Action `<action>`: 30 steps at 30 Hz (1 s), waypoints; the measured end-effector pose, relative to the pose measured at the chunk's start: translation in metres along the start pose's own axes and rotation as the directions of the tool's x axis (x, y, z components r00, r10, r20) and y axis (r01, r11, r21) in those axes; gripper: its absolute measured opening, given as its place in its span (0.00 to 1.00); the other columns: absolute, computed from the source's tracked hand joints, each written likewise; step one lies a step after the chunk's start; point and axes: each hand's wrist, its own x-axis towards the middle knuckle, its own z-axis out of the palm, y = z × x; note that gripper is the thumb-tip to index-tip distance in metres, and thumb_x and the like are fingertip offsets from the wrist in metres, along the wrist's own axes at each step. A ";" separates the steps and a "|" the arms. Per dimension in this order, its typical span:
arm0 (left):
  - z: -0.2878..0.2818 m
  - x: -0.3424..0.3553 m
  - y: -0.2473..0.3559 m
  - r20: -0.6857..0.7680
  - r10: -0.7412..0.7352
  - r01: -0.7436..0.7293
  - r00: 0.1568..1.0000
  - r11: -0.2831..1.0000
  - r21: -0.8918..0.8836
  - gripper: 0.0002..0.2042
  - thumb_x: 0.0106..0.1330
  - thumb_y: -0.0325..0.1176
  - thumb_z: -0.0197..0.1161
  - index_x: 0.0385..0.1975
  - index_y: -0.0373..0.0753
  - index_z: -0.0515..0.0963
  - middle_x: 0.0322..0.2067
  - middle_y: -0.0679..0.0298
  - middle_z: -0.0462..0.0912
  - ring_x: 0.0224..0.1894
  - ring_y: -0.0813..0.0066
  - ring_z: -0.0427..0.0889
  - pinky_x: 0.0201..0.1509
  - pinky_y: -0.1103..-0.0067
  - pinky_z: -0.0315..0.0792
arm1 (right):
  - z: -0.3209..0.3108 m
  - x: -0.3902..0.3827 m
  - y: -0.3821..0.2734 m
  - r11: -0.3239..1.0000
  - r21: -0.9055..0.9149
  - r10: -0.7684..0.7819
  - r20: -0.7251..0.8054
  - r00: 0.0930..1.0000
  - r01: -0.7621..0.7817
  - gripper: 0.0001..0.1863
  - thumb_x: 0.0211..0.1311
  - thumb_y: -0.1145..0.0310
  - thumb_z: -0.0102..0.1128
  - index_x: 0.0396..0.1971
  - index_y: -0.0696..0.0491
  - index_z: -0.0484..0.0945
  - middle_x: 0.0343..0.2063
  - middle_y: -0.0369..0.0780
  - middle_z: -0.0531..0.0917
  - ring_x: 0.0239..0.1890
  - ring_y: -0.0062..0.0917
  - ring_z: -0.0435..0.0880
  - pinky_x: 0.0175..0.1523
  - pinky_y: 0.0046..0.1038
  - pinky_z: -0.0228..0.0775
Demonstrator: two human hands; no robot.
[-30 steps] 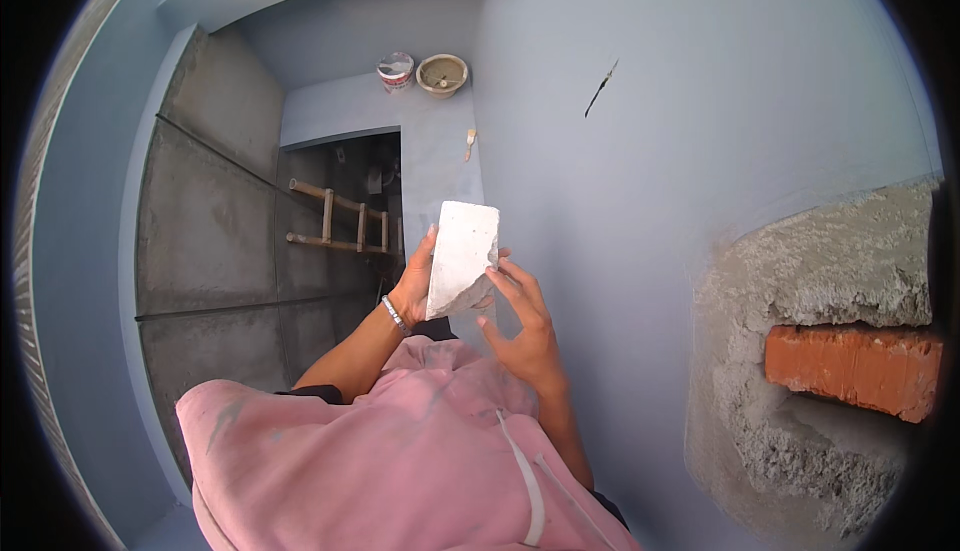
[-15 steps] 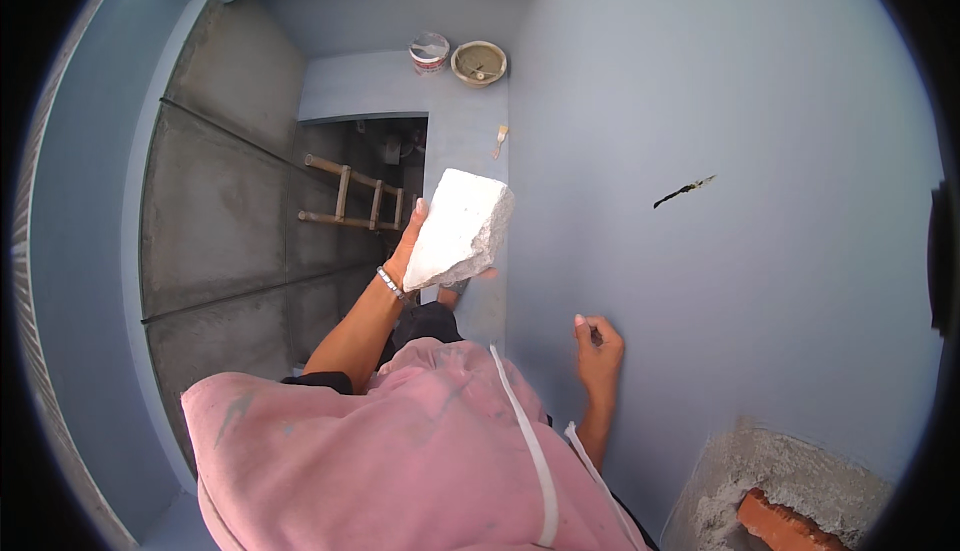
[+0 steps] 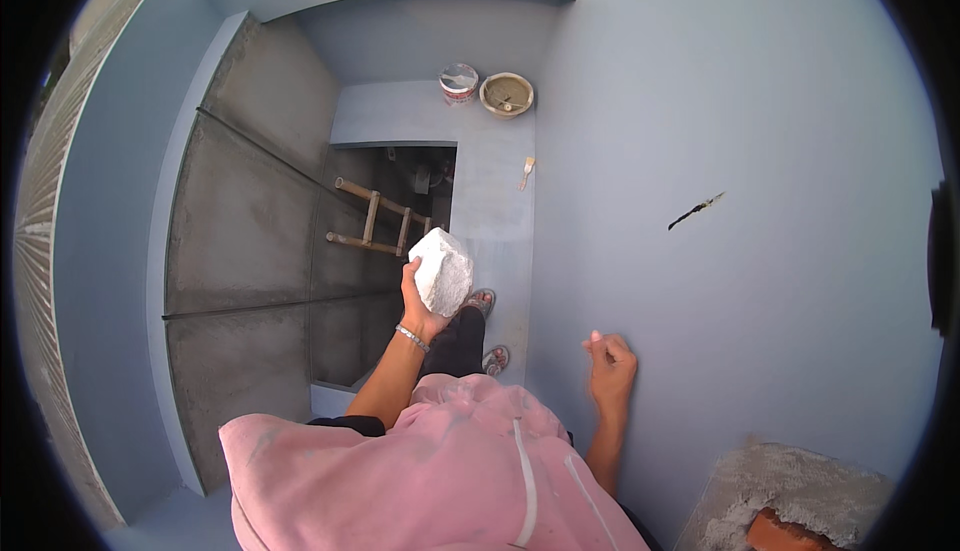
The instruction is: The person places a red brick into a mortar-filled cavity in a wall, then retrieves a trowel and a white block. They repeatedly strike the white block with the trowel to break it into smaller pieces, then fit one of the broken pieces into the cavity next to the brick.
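My left hand (image 3: 420, 319) grips a rough white block (image 3: 442, 273) from below and its left side, thumb along the edge. The block has a broken, chipped face and is held up in front of me, over the ledge and beside the opening. My right hand (image 3: 611, 363) is close to the blue-grey wall (image 3: 780, 281); its fingers are curled in and the thumb sticks up. Nothing shows in that hand. A dark, narrow gouge (image 3: 697, 211) marks the wall ahead of it.
A bamboo ladder (image 3: 375, 216) stands in the floor opening to the left. Farther off are a white bucket (image 3: 459, 94), a basin of grey mix (image 3: 507, 95) and a brush (image 3: 527, 173). Rough mortar (image 3: 790, 481) surrounds an orange brick (image 3: 790, 533) at lower right.
My left hand has lowered the white block and drawn it back, turning its broken face more toward view. My right hand stays curled by the wall. The whole view has shifted, and my feet now show.
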 end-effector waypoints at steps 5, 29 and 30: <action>-0.014 0.014 -0.002 -0.207 -0.099 0.063 0.973 0.983 -0.173 0.29 0.71 0.58 0.49 0.65 0.48 0.77 0.62 0.56 0.80 0.63 0.52 0.80 0.67 0.53 0.74 | 0.029 0.046 -0.032 0.945 0.291 0.170 -0.062 0.983 -0.145 0.10 0.75 0.74 0.53 0.33 0.62 0.80 0.30 0.40 0.83 0.32 0.25 0.85 0.42 0.29 0.78; -0.019 0.081 0.175 -0.486 0.230 -0.325 0.843 0.938 -0.120 0.37 0.65 0.52 0.61 0.74 0.45 0.66 0.70 0.55 0.71 0.73 0.50 0.68 0.76 0.45 0.59 | 0.211 0.400 -0.027 0.858 0.358 0.304 0.223 0.926 -0.368 0.10 0.75 0.67 0.51 0.33 0.55 0.77 0.23 0.37 0.75 0.23 0.25 0.78 0.36 0.32 0.77; -0.034 0.075 0.171 -0.520 0.245 -0.352 0.818 0.929 -0.117 0.39 0.64 0.55 0.62 0.75 0.45 0.65 0.70 0.53 0.70 0.72 0.48 0.69 0.76 0.44 0.59 | 0.228 0.407 -0.044 0.879 0.282 0.336 0.204 0.919 -0.384 0.11 0.75 0.67 0.51 0.34 0.56 0.78 0.23 0.38 0.75 0.22 0.25 0.79 0.35 0.31 0.77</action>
